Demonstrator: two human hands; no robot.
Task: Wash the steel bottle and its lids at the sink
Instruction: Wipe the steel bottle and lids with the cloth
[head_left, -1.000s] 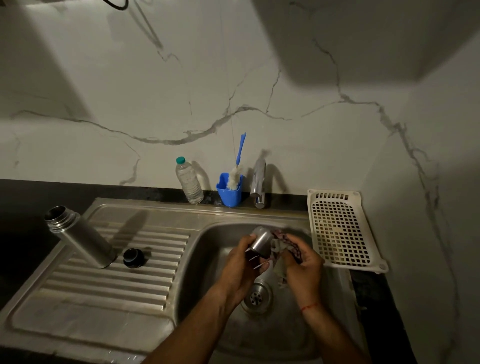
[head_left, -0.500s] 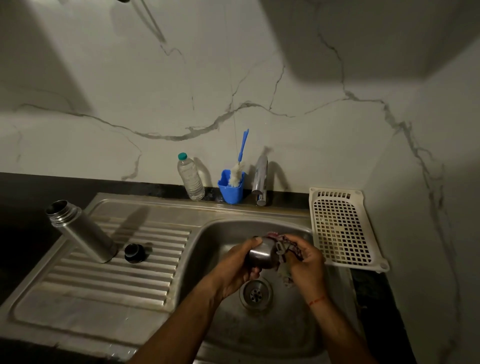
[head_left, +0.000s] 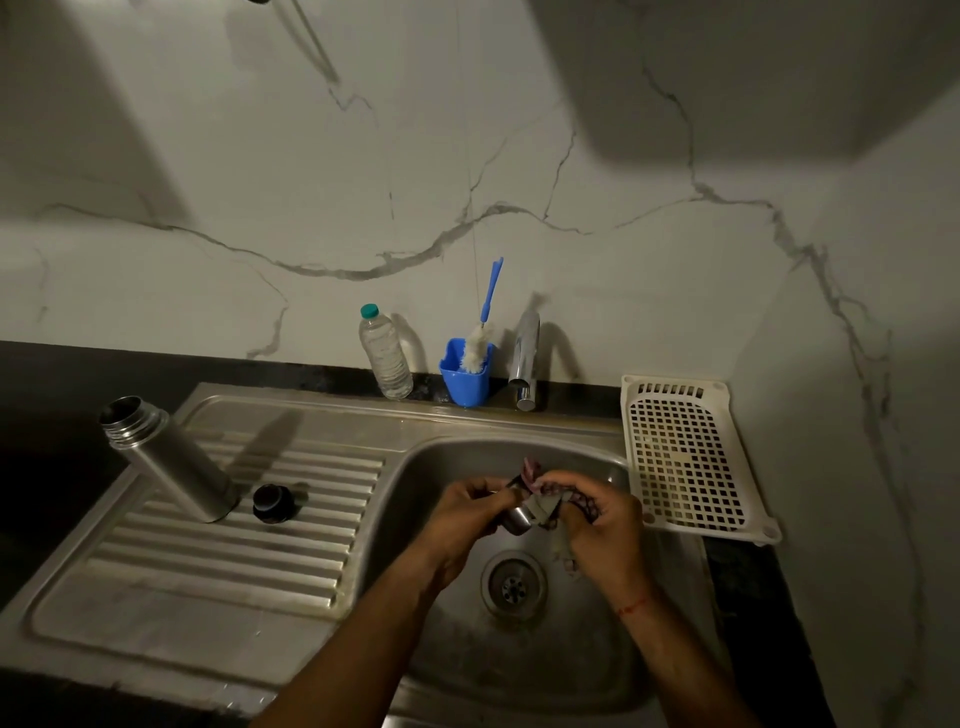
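Note:
Over the sink basin (head_left: 452, 639), my left hand (head_left: 462, 512) grips a small steel cup lid (head_left: 519, 517). My right hand (head_left: 602, 530) holds a dark netted scrubber (head_left: 563, 493) pressed against the lid; part of it hangs down toward the drain (head_left: 513, 584). The open steel bottle (head_left: 171, 462) stands on the ribbed drainboard (head_left: 218, 556) at the left. A small black inner lid (head_left: 272, 503) sits beside its base.
Behind the sink stand a clear plastic water bottle (head_left: 385, 353), a blue cup (head_left: 464, 378) with a bottle brush (head_left: 483, 332), and the steel tap (head_left: 525, 361). A white perforated tray (head_left: 685, 457) lies right of the basin. Marble walls close in behind and on the right.
Both hands turned the steel lid in the scrubber and shifted slightly; the lid's closed end now points down toward the drain. The bottle and black lid stayed put.

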